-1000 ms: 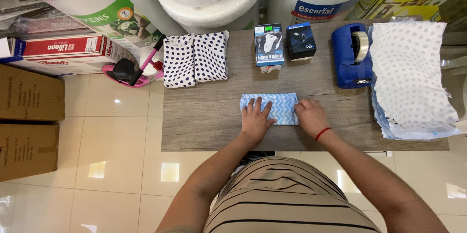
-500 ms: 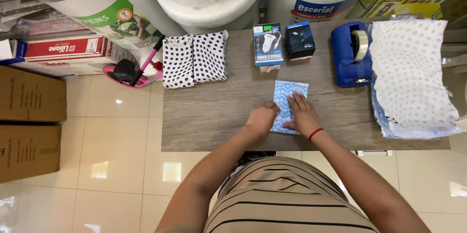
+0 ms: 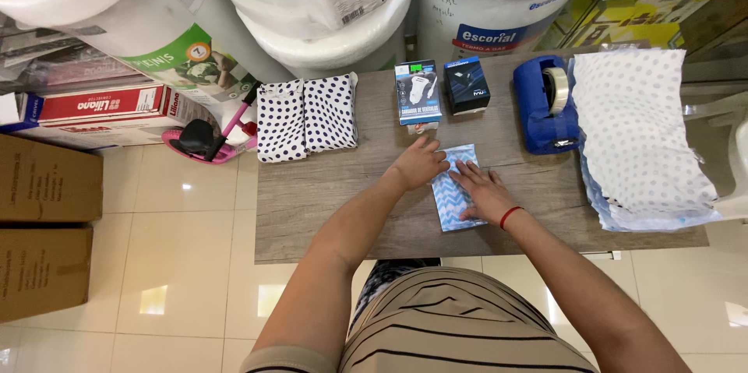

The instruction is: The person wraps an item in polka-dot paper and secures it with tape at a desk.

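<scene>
Pressing flat hands: left hand [image 3: 419,164], right hand [image 3: 481,191] on blue-patterned packet [image 3: 452,205].

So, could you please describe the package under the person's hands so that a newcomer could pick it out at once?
Start at the wooden table and find the blue tape dispenser on its far side. Left of it, nearer the person, a flat package lies under the left hand and right hand. Alone there, it has blue-and-white zigzag wrapping; its neighbours are polka-dotted or boxed.
</scene>
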